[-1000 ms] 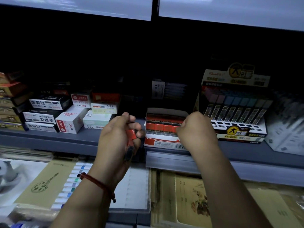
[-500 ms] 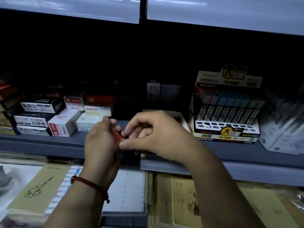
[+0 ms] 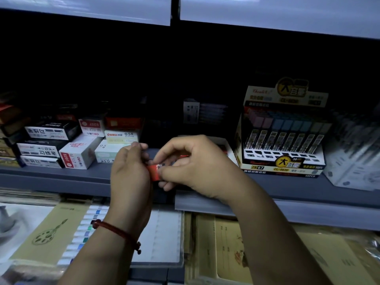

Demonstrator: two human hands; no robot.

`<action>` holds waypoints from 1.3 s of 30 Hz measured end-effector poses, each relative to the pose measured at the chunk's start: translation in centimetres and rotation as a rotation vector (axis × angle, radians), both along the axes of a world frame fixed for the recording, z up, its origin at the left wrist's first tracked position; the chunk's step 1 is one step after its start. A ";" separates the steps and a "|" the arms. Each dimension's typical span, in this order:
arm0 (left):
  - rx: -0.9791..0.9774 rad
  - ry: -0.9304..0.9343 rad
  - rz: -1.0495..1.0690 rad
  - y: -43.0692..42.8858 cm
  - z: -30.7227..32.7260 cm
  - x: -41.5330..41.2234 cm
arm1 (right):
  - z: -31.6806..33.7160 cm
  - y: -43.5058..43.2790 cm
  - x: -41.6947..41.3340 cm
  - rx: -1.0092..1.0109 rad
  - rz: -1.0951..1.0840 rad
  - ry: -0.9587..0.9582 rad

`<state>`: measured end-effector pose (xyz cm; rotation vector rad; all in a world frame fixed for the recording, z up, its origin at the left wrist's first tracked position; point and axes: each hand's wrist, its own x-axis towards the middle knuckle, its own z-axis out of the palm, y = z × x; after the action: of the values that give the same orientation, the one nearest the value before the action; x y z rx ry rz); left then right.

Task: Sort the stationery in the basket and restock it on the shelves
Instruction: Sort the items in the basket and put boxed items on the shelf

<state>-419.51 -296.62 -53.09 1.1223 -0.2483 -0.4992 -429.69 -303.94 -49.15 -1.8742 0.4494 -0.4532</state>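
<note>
Both hands meet in front of the grey shelf [image 3: 51,177]. My left hand [image 3: 130,173] is curled round small red lead cases, of which one [image 3: 154,172] shows between the hands. My right hand [image 3: 197,165] pinches that red case with thumb and fingertips. Behind my right hand, mostly hidden, sits the open white display box [image 3: 229,148] with red cases in it. No basket is in view.
Stacked refill boxes [image 3: 78,153] fill the shelf's left part. A yellow-topped display of pencil leads [image 3: 283,140] stands to the right, with pale packs [image 3: 357,161] beyond it. Notebooks and a paint set [image 3: 82,229] lie on the lower shelf. A white shelf front [image 3: 267,13] hangs overhead.
My right hand has left the open display box and come left to my left hand, where it now pinches a red case. The view has shifted slightly.
</note>
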 end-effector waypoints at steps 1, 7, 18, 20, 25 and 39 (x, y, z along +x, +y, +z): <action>-0.007 0.018 0.008 -0.1 0.1 0.0 | 0.0 -0.3 -0.1 0.013 -0.039 -0.011; -0.166 0.199 -0.078 -0.3 0.2 0.2 | 0.1 -2.3 -1.1 0.031 -0.212 -0.073; -0.223 0.047 -0.313 0.8 0.4 0.3 | 0.7 -5.9 -4.7 -0.367 -0.586 0.105; -0.237 0.067 -0.354 0.8 0.5 0.1 | 0.5 -6.4 -5.1 -0.455 -0.613 0.194; -0.160 0.043 -0.356 0.7 0.7 -0.7 | -0.5 -6.3 -5.0 -0.561 -0.592 0.362; -0.011 0.017 -0.414 0.6 0.1 -0.1 | -1.5 -6.2 -4.7 -0.687 -0.713 0.436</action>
<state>-419.58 -296.05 -52.96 1.0570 -0.4725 -0.8726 -434.36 -310.17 -50.67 -2.4524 1.4205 -0.7301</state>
